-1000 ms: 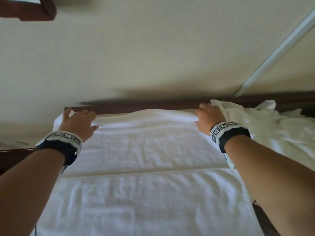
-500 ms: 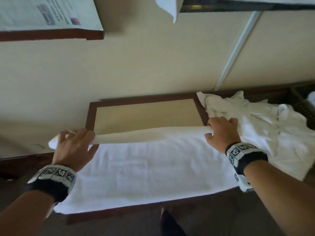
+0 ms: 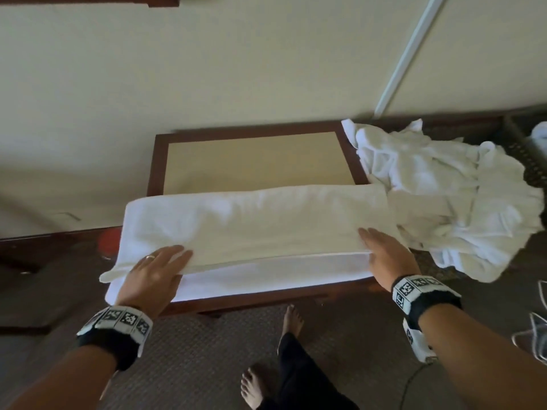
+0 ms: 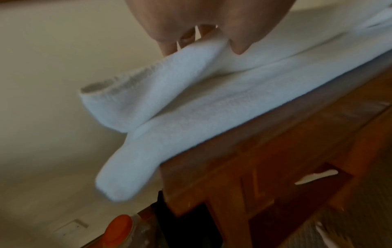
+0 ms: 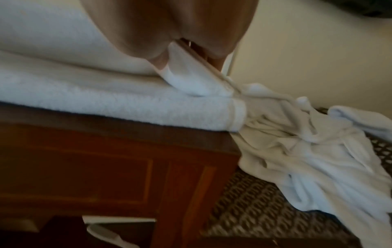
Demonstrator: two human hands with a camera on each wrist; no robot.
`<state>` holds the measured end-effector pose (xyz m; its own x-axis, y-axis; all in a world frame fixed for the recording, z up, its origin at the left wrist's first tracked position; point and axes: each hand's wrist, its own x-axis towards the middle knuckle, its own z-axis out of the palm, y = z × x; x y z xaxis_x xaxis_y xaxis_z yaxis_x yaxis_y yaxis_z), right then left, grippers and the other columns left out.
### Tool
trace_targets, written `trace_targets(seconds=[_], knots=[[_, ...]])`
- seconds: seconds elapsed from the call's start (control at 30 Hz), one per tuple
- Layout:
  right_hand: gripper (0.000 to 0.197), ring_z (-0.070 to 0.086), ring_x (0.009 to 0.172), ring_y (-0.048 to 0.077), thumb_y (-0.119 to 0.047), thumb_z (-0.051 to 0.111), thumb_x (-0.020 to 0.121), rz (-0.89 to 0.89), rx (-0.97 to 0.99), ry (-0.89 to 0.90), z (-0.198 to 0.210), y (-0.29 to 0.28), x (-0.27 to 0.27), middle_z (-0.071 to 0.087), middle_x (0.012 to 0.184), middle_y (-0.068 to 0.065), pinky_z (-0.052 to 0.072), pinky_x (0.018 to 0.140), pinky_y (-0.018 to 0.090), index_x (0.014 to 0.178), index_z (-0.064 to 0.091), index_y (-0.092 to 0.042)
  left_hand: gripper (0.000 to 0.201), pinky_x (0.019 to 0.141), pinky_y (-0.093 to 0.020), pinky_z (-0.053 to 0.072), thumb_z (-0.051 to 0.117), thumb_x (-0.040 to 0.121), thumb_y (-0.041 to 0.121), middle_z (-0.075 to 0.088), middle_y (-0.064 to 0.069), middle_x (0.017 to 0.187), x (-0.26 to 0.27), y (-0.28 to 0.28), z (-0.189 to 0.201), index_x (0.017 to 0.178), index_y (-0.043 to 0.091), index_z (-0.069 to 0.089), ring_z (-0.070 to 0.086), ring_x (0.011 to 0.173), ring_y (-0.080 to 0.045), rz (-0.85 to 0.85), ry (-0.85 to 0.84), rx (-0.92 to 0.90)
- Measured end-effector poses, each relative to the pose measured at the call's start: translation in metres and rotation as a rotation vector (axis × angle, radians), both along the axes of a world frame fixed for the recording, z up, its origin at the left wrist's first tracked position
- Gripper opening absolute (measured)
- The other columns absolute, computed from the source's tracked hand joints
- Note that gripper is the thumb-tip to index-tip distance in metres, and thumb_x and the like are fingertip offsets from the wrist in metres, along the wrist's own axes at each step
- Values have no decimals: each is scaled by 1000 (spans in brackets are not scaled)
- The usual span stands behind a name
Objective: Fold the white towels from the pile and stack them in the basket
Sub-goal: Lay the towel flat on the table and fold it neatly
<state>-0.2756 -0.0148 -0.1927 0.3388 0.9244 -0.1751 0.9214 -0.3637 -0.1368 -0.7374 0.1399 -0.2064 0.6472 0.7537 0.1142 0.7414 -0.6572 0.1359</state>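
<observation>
Towel [image 3: 251, 220] lies folded lengthwise across near tabletop [image 3: 251, 161]. Left hand [image 3: 154, 273] and right hand [image 3: 384, 255] pinch the upper layer's near corners, probably aligning edges. Pile [image 3: 450, 196] right.

No words, brand names or numbers can be read anywhere. The only signs are the black-and-white square code patterns printed on the left wristband [image 3: 117, 320] and on the right wristband [image 3: 418, 288], and these carry no legible letters or digits.
</observation>
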Motion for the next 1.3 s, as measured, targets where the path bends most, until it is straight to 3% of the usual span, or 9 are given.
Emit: trace_targets(seconds=[0.17, 0.4, 0.57, 0.8, 0.87, 0.97, 1.07, 1.13, 1.3], knots=[[78, 55, 125, 41, 3, 80, 62, 171, -60, -118, -26, -41, 5, 53, 141, 19, 51, 97, 52, 135, 55, -9, 43, 58, -50, 61, 46, 89, 29, 68, -13, 127, -18, -32, -23, 120, 12, 70, 70, 104, -38, -117, 56, 53], [73, 16, 148, 36, -13, 51, 90, 96, -212, -214, -31, 12, 9, 10, 164, 6, 27, 116, 54, 153, 17, -26, 50, 55, -57, 59, 84, 71, 3, 67, -13, 131, 7, -9, -22, 119, 13, 72, 68, 109, -43, 82, 158, 0], [71, 12, 150, 31, -2, 41, 96, -65, -100, 88, -18, 37, 25, 10, 165, 0, 21, 120, 52, 154, 17, -34, 43, 70, -57, 61, 52, 92, 34, 64, -6, 137, 7, 14, -22, 130, 21, 68, 65, 118, -36, 87, -66, 12], [93, -13, 151, 28, 1, 42, 89, 32, -295, -99, -27, 1, 24, -23, 162, -1, 8, 122, 51, 153, -15, -36, 50, 78, -66, 56, 56, 94, 33, 52, -16, 148, -16, -9, -34, 142, 18, 57, 56, 125, -49, 127, 151, 13], [84, -11, 151, 28, -4, 39, 93, -9, -282, -47, -25, 7, 19, -19, 163, -1, 8, 122, 51, 155, -8, -35, 58, 64, -67, 56, 71, 87, 32, 52, -18, 147, -15, -14, -28, 142, 21, 57, 57, 118, -52, 193, 230, -56], [57, 8, 151, 27, -25, 34, 99, -46, -215, 8, -19, 12, 17, 4, 165, 0, 18, 120, 48, 154, 20, -31, 66, 56, -58, 57, 47, 86, 63, 54, -14, 141, -7, -21, -10, 137, 23, 58, 62, 104, -46, 246, 341, -101], [42, 49, 120, 29, -39, 31, 93, -159, -49, 78, -8, 22, 18, 54, 128, 7, 43, 99, 45, 112, 61, -17, 76, 64, -49, 54, 29, 87, 77, 58, -13, 123, 16, -17, 6, 117, 18, 66, 62, 96, -40, 322, 356, -118], [38, 52, 105, 28, -42, 36, 94, -250, -41, 6, -2, 28, 21, 54, 111, 9, 48, 86, 43, 100, 60, -12, 77, 72, -50, 51, 27, 87, 74, 60, -17, 112, 39, -12, 9, 105, 11, 68, 60, 94, -40, 292, 308, -113], [64, 50, 118, 36, -52, 60, 88, -432, -113, 70, -8, 35, 44, 47, 131, 14, 49, 91, 47, 136, 40, -13, 69, 83, -54, 53, 39, 84, 64, 58, -17, 128, 94, -9, -3, 121, 12, 65, 60, 108, -40, 109, 227, -102]])
